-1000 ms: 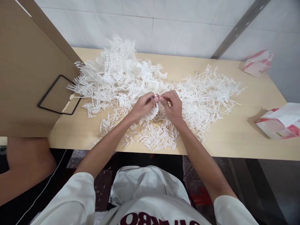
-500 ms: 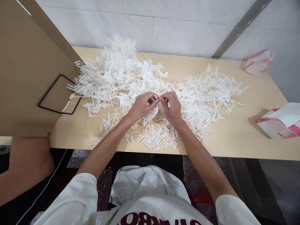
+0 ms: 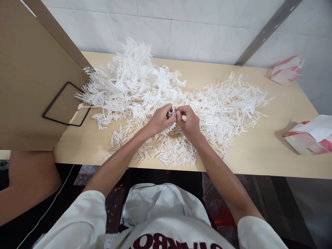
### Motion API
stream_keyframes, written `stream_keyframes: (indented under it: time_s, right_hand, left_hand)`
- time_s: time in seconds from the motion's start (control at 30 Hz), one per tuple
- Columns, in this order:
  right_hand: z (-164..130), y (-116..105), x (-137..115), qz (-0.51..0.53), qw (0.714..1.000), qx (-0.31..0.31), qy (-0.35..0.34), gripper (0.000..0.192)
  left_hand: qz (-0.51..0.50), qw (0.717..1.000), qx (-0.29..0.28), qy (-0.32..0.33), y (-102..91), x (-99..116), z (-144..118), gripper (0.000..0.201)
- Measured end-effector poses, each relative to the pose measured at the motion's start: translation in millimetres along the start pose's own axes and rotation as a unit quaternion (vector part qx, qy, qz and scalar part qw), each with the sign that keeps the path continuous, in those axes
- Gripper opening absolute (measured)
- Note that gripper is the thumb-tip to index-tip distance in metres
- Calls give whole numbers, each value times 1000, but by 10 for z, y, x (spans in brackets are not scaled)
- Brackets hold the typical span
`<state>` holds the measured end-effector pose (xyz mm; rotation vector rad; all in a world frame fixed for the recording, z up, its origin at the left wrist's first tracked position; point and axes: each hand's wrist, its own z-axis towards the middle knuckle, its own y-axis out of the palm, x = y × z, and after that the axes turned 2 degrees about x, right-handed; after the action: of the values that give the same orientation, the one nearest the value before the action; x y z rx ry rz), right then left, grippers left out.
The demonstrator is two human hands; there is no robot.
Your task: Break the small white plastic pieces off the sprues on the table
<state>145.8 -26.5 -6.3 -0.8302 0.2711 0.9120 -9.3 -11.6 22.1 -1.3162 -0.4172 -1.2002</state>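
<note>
Small white sprue piece [image 3: 171, 111] pinched between left hand [image 3: 160, 120] and right hand [image 3: 190, 121].
Probably best twisted close at the joint, fingers clenched, above the bench [image 3: 261, 152].

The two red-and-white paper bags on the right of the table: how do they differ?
The far red-and-white paper bag sits at the back by the tiled wall and looks smaller; the near red-and-white paper bag lies by the front edge of the wooden table, looks larger and is cut off by the picture's edge. Both lie apart from the white plastic pieces.
</note>
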Motion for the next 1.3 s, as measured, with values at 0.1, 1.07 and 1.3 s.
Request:
stream_keyframes:
  time_s: [0.1, 1.07, 1.3]
  right_hand:
    - [-3, -20, -8, -17, 1000, -1, -12, 7]
    - [106, -12, -76, 237, 958, 21, 160, 23]
    - [128, 21, -22, 216, 962, 36, 163, 22]
  left_hand:
    - [0, 1000, -5, 5, -19, -29, 4, 18]
    - [-151, 986, 69, -19, -52, -78, 49, 19]
    - [-111, 992, 65, -2, -6, -137, 54, 21]
